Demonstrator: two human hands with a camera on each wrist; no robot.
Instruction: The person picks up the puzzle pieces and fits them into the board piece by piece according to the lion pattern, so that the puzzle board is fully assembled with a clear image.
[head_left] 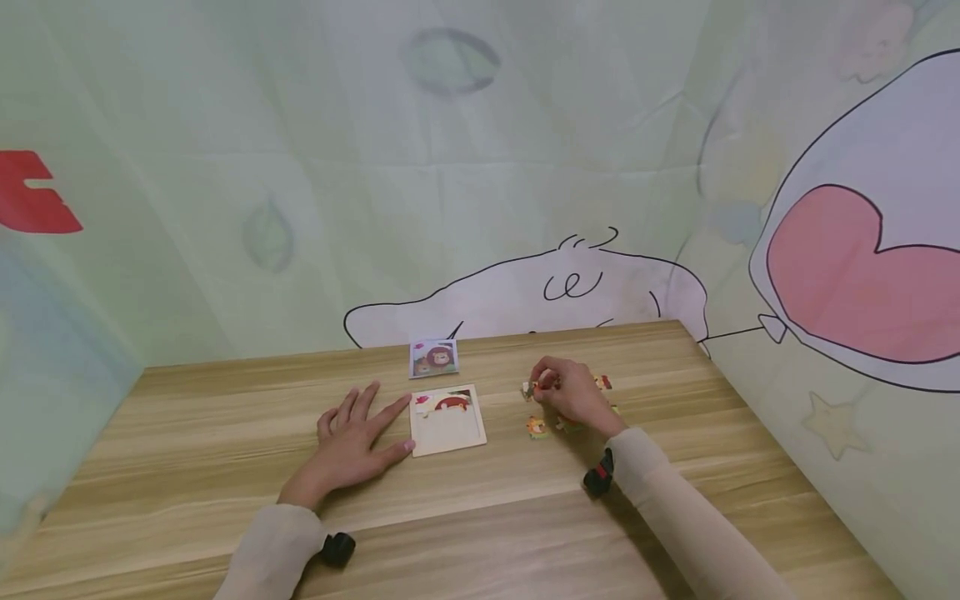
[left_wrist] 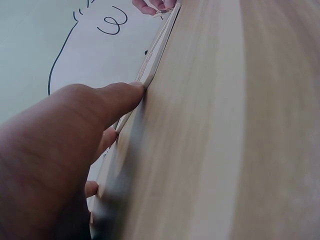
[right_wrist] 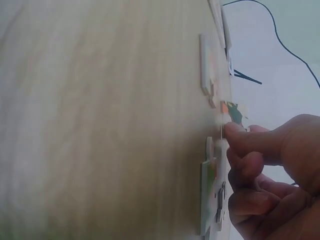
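A square wooden puzzle board [head_left: 448, 435] lies on the table, with picture pieces fitted along its top and bare wood below. My left hand [head_left: 351, 442] rests flat with fingers spread, its thumb and index fingertip touching the board's left edge. To the right of the board, my right hand [head_left: 572, 392] pinches a small jigsaw piece [right_wrist: 235, 114] between thumb and fingers, just over the table. Near that hand lie loose pieces, among them an orange-and-green jigsaw piece [head_left: 536, 427] and a red-and-yellow jigsaw piece [head_left: 603, 382]. The right hand partly hides others.
Behind the board lies a picture card [head_left: 433, 358] showing a lion. The wooden table [head_left: 480, 533] backs onto a printed cloth wall [head_left: 300, 167]. A dark wrist camera [head_left: 338, 550] sits on the left wrist and another camera [head_left: 598, 475] on the right.
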